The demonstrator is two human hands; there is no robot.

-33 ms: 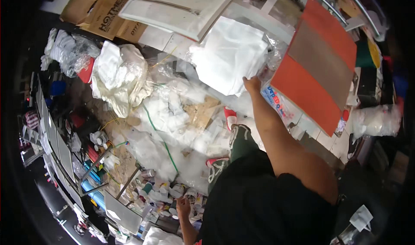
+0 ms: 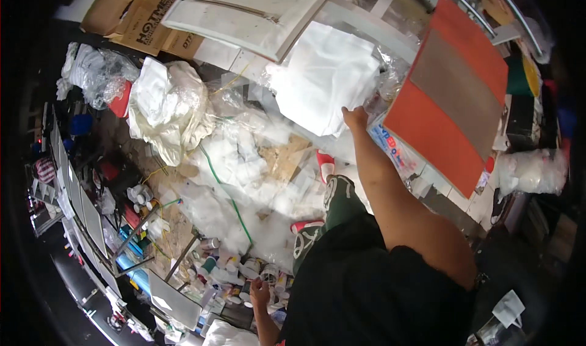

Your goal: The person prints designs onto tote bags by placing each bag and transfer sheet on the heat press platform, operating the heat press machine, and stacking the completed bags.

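Observation:
A stack of soft white sheets (image 2: 323,71) lies on the work surface in front of me. At its lower right corner is my right hand (image 2: 355,119), arm outstretched, with thumb and fingers closed on the edge of the sheets. My left hand (image 2: 260,293) hangs low beside my body, above a heap of cups and containers (image 2: 235,273) on the floor. Its fingers are curled; what they hold, if anything, is too small to make out. Right of the stack rests an orange board (image 2: 452,95) with a brown band across it, over a printed plastic package (image 2: 392,147).
White plastic and scraps (image 2: 244,163) cover the floor, crossed by a green cord (image 2: 226,193). A bulging white sack (image 2: 168,101) stands left of the sheets. Cardboard boxes (image 2: 146,22) and a pale panel (image 2: 244,16) are at the far side. Metal-framed tables (image 2: 79,193) line the left.
The view has shifted very slightly, so the orange board appears a little farther right and lower. Both hands stay in nearly the same places.

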